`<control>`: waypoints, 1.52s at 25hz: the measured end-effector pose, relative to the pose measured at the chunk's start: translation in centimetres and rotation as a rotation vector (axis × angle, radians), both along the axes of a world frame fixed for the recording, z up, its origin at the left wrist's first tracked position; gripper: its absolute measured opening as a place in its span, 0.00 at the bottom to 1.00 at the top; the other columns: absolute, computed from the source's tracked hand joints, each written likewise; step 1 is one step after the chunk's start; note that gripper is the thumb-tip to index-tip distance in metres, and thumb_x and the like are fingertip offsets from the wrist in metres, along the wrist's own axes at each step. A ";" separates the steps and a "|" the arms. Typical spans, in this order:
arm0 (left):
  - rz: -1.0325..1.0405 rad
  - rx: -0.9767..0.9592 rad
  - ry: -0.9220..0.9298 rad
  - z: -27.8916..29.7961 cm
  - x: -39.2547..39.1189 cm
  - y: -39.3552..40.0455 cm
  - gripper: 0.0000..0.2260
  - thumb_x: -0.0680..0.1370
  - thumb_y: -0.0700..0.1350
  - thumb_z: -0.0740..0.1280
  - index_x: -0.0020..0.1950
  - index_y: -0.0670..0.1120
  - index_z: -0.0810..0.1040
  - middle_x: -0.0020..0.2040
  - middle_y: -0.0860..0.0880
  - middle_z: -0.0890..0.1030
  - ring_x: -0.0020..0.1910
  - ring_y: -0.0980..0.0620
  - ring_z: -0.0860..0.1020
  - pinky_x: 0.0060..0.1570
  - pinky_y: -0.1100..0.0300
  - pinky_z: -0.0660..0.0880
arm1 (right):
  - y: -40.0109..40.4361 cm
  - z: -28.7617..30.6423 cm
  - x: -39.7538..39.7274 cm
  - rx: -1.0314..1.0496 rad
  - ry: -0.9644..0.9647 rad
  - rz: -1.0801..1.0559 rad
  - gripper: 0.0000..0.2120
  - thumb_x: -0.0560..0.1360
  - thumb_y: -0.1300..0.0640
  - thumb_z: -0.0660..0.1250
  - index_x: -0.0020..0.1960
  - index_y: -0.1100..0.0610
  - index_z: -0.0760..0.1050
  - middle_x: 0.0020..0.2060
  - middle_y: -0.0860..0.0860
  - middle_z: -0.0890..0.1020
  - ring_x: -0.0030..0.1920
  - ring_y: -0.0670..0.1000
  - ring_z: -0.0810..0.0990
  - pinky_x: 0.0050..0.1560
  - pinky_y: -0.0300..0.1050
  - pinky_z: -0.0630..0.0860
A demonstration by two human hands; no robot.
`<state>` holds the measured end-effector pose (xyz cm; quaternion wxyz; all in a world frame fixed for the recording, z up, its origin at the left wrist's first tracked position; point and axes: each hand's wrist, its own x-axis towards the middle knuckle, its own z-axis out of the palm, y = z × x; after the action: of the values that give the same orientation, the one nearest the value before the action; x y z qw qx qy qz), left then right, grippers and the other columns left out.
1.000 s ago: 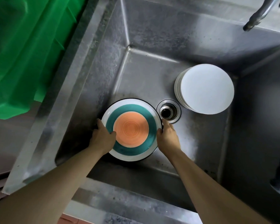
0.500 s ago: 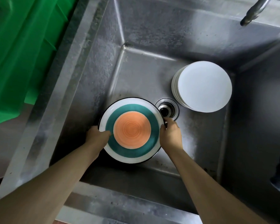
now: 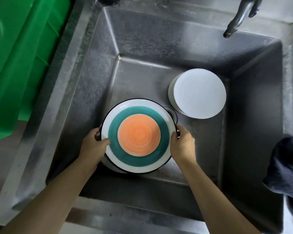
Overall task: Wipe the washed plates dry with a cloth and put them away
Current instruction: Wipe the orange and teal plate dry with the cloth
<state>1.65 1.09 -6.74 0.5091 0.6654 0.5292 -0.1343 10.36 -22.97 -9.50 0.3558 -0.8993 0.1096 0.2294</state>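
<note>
A round plate [image 3: 139, 135] with an orange centre, a teal ring and a white, black-edged rim is held level above the sink floor. My left hand [image 3: 93, 144] grips its left rim, thumb on top. My right hand [image 3: 182, 143] grips its right rim. Beneath it shows the edge of another plate [image 3: 112, 166]. A stack of plain white plates [image 3: 199, 93] stands at the sink's back right. A dark cloth [image 3: 286, 168] lies on the right edge.
The deep steel sink [image 3: 142, 48] surrounds everything; its drain [image 3: 172, 113] peeks out behind the coloured plate. A tap spout [image 3: 233, 22] hangs over the back right. A green plastic crate [image 3: 19, 56] sits on the counter to the left.
Both hands have lifted the coloured plate up off the sink floor and slightly towards the drain, which it now partly covers. The white stack has not moved.
</note>
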 end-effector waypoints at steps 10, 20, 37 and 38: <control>0.098 -0.088 -0.293 7.2 3.1 -2.9 0.32 0.61 0.37 0.67 0.65 0.56 0.79 0.54 0.50 0.86 0.55 0.45 0.83 0.58 0.45 0.79 | -1.4 3.0 -1.4 0.080 0.187 -0.129 0.17 0.79 0.65 0.57 0.32 0.55 0.68 0.28 0.49 0.73 0.29 0.49 0.68 0.23 0.34 0.63; -0.261 0.155 -0.327 16.3 10.3 -10.4 0.18 0.61 0.53 0.66 0.49 0.49 0.79 0.40 0.52 0.82 0.41 0.48 0.82 0.44 0.46 0.82 | -2.0 7.4 -2.7 0.252 0.680 -0.339 0.08 0.83 0.60 0.64 0.50 0.61 0.80 0.42 0.55 0.82 0.35 0.49 0.81 0.21 0.35 0.73; -0.548 0.314 -0.313 20.5 10.9 -15.1 0.19 0.63 0.56 0.65 0.50 0.51 0.78 0.46 0.50 0.83 0.46 0.46 0.81 0.47 0.49 0.80 | -3.5 9.9 -4.9 0.404 0.710 -0.455 0.06 0.81 0.62 0.67 0.46 0.62 0.79 0.43 0.59 0.83 0.42 0.57 0.85 0.31 0.43 0.80; -0.535 0.284 -0.332 20.4 10.7 -14.9 0.19 0.63 0.56 0.65 0.51 0.51 0.79 0.46 0.50 0.83 0.46 0.46 0.82 0.47 0.50 0.80 | -3.8 9.7 -5.1 0.409 0.681 -0.476 0.06 0.82 0.62 0.65 0.51 0.64 0.80 0.47 0.61 0.84 0.46 0.59 0.86 0.33 0.44 0.80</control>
<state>12.33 -13.81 13.69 0.4372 0.8577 0.2590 -0.0779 5.29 -26.72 0.18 0.5122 -0.6341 0.3761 0.4405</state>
